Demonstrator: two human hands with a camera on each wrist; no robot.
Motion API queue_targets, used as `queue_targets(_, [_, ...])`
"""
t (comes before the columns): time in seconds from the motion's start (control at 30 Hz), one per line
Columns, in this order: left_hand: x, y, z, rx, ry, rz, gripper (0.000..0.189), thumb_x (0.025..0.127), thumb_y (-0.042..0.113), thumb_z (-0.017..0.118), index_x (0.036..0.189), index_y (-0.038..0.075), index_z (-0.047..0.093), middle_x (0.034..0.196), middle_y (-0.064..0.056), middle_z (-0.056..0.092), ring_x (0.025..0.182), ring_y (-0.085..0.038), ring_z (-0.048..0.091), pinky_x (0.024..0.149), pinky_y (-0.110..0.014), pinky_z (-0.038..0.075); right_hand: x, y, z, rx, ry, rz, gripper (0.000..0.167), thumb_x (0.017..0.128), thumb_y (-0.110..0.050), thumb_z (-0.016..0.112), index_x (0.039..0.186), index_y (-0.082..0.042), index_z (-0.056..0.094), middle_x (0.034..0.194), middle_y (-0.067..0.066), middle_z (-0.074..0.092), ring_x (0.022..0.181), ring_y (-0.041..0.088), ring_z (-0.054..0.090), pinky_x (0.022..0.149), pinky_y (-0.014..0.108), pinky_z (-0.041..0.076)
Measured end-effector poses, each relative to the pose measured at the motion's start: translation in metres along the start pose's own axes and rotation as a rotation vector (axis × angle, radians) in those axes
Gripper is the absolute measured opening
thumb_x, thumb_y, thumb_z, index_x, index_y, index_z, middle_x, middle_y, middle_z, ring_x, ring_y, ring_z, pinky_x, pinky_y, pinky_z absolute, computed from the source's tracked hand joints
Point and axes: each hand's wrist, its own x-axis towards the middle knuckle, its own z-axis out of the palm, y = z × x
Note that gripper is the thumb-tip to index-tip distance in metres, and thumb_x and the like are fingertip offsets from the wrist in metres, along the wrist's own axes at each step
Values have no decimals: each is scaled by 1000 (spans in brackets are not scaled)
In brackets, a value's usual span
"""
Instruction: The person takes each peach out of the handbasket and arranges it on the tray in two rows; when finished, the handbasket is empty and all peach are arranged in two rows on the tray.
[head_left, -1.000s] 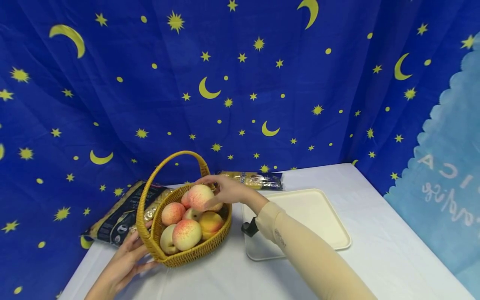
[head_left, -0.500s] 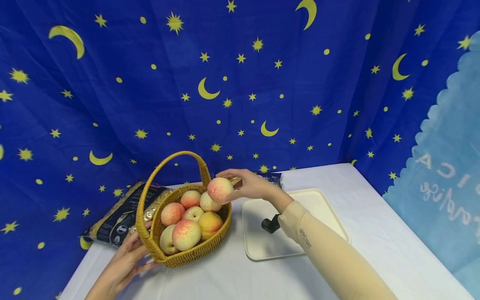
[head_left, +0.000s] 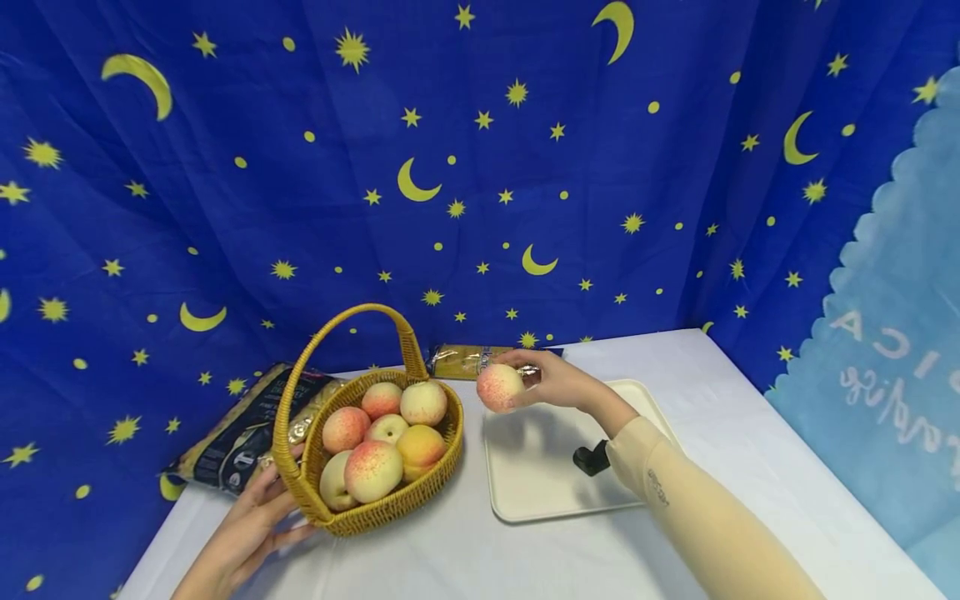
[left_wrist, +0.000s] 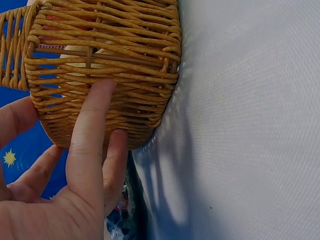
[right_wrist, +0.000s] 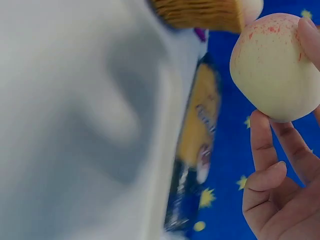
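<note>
My right hand [head_left: 555, 382] holds a pale peach with red speckles [head_left: 498, 387] above the far left corner of the cream tray [head_left: 525, 492]. Fingers and thumb pinch it from several sides in the right wrist view, where the peach [right_wrist: 275, 70] shows its pale side. At the left stands a wicker basket [head_left: 408, 498] with a tall hooped handle, and several more peaches [head_left: 373, 471] lie inside. My left hand [head_left: 247, 525] touches the basket's near left end. Its fingers [left_wrist: 87, 145] lie extended against the woven wall in the left wrist view.
A dark bag of pasta [head_left: 247, 433] lies behind the basket at the left. Another long pasta packet [head_left: 457, 362] lies along the table's back edge. A blue curtain with moons and stars [head_left: 480, 167] hangs right behind the white table [head_left: 765, 467].
My right hand has lifted the peach out of the basket and carried it rightward over the tray. My left hand and the basket have stayed put.
</note>
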Motion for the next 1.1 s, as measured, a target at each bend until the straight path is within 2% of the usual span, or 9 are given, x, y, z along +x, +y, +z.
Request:
queue_targets(0.1, [0,0,0,8,-1,2,74,114,18,55,174,28,13,173,-28,21,123,-19,65,98,-53,65,-6,11,0,-5,12,28,74,83,-11,91,150,-7,61,150,19,63,120,33,66,102,42,58])
queue_targets(0.23, [-1,0,0,9,2,6,73,113,18,56,173,29,16,172,-27,24,124,-19,66,97,-53,65,-11,25,2,1,19,53,73,83,-11,91,150,-7,61,148,21,63,119,35,65,100,38,57])
queue_targets(0.53, [0,1,1,3,-1,-7,75,114,20,54,174,25,10,173,-28,21,125,-20,63,100,-57,64,-10,44,12,16,9,72,71,83,-13,90,149,-9,62,146,21,63,118,29,67,101,39,57])
queue_targets(0.77, [0,0,2,5,9,-5,72,114,18,55,173,27,15,172,-27,24,124,-21,65,98,-56,64,-8,50,20,45,-12,77,71,85,-10,89,149,-7,60,145,25,62,109,26,72,103,41,55])
queue_targets(0.93, [0,0,2,0,11,3,72,113,17,56,173,28,18,170,-26,28,123,-21,66,98,-56,65,-7,54,22,62,-9,85,70,85,-9,89,149,-8,60,146,24,62,112,27,73,107,46,56])
queue_targets(1.1, [-1,-1,1,-2,4,3,72,113,19,55,173,29,17,171,-26,26,123,-20,66,98,-56,64,-5,57,26,69,-11,79,69,87,-10,87,150,-7,59,145,25,63,116,30,72,108,48,57])
